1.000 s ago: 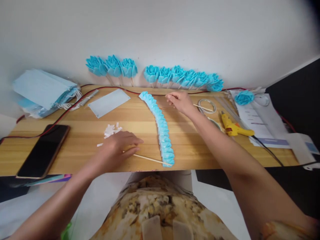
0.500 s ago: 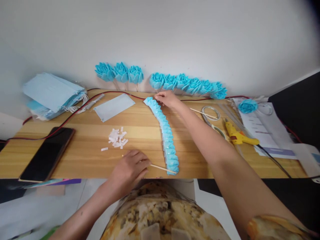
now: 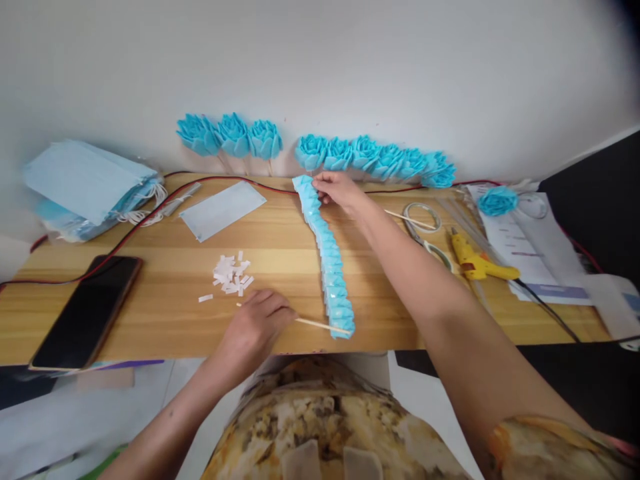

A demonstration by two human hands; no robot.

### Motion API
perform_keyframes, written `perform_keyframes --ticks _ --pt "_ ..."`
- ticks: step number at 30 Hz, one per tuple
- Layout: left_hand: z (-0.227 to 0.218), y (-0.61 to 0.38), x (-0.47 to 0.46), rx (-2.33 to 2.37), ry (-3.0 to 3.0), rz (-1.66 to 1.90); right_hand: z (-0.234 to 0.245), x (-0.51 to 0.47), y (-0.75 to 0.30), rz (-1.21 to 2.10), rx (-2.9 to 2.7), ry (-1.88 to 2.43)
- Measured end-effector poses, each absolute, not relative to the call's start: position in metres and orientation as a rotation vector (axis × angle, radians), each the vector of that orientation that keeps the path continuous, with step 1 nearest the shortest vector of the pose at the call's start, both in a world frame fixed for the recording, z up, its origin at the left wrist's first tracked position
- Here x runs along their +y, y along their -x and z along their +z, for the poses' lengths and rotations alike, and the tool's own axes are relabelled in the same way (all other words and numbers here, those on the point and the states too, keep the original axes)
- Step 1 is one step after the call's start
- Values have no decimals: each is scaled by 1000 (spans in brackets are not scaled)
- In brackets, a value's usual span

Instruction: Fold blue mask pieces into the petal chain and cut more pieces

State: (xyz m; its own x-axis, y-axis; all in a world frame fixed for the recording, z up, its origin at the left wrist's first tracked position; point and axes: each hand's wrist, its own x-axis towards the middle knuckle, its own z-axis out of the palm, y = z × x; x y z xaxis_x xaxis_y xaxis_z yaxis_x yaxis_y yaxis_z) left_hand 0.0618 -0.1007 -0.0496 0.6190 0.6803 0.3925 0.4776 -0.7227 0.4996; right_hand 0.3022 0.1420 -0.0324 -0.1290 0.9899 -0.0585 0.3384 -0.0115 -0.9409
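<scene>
a folded blue strip (image 3: 327, 260) lies on the wooden table (image 3: 165, 320) with its long axis running from the upper centre of the frame down to the lower centre, bowed a little. its far end points at the wall; its near end sits just short of the table's front edge.

the right hand (image 3: 341, 191) pinches that far end between closed fingertips. the left hand (image 3: 255, 327), fingers curled down, grips one wooden stick (image 3: 320, 325) – this lies almost crosswise, tilted slightly down to the right, and its right tip meets the strip's near end.

counted: one strip, one stick held, three paper flowers (image 3: 233, 135) leaning on the wall at upper left of centre, about six more in a row to their right, and one apart at right. also one phone (image 3: 85, 313) at lower left, one stack of masks (image 3: 85, 183) at upper left, one flat mask (image 3: 223, 210), one pile of white scraps (image 3: 231, 273), one glue gun (image 3: 477, 263) and one pair of scissors (image 3: 425, 237) at right.

bare wood lies between the scraps and the strip, and between the strip and the scissors – the right forearm crosses that second stretch. the left hand overhangs the front edge.
</scene>
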Motion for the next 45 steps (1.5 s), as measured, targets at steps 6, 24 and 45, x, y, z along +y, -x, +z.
perform_keyframes --ticks 6,24,45 --pt "-51 -56 -94 1004 -2542 745 -43 151 -300 1116 -1386 1497" --pt "-51 -52 -94 1018 -2568 710 -9 20 -337 705 -1870 1403" --pt "-50 -51 -92 1026 -2589 720 -38 -150 -349 353 -2280 1370"
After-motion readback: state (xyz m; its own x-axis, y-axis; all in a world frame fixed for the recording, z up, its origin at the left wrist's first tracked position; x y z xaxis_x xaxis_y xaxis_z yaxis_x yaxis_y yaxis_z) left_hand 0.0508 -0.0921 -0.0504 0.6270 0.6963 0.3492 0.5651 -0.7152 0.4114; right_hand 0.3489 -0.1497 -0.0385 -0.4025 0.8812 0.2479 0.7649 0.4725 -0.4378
